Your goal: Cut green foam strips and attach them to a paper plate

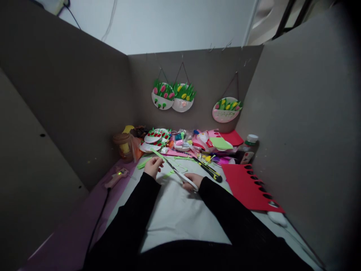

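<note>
Between the fingertips of my left hand (153, 167) is a narrow light green paper strip (156, 153), its end pointing up and to the left. My right hand (193, 180) is wrapped round the white handles of a pair of scissors (182, 176). The scissor blades reach up and left, close to the strip and my left fingers; whether they touch the paper I cannot tell. More green paper scraps (180, 165) lie on the white table covering (183, 222) beyond my hands. A black and yellow utility knife (210, 171) lies just right of the scissors.
Red paper (239, 188) with cut-out holes lies at the right. A pink glue gun (116, 178) with a cord rests at the left. Finished paper-plate flower baskets (163, 96) hang on the grey back panel (197, 71). Craft supplies and a lidded bottle (249, 147) line the back.
</note>
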Tool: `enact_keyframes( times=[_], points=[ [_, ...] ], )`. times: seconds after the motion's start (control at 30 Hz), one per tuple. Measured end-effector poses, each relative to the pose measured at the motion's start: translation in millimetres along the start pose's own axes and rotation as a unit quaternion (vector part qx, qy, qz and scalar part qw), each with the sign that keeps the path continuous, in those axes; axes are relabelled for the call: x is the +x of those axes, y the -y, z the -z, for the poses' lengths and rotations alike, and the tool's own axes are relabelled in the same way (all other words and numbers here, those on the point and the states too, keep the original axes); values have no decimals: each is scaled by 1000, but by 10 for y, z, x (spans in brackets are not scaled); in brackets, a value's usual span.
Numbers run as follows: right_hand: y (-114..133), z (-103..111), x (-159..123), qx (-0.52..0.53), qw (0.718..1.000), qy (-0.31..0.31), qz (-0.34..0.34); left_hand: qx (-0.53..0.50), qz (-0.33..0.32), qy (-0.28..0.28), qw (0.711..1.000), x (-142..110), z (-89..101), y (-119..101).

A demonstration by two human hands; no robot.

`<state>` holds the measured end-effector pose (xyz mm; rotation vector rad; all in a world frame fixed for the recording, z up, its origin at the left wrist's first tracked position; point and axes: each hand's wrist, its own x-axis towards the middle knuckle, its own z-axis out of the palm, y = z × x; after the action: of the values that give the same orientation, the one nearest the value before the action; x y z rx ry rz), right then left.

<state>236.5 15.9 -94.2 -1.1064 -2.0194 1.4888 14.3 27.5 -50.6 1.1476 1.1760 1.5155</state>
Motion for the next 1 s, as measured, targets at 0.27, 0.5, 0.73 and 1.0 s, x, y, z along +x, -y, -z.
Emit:
enact_keyframes(
  times=[0.27, 0.5, 0.73, 1.0],
  points=[
    [-6, 3, 4, 13, 1000, 12, 9, 3, -9, 3, 1000, 12, 3, 6],
    [-28, 16, 9, 10, 1000, 17, 17, -2, -1, 38, 999, -13, -22, 34],
    [-26, -4, 8, 8, 1000, 8, 8, -6, -2, 46, 999, 0, -9, 58],
    [-29, -3, 34, 21, 1000, 9, -1, 15, -2, 46, 999, -13, -8, 50]
  ],
)
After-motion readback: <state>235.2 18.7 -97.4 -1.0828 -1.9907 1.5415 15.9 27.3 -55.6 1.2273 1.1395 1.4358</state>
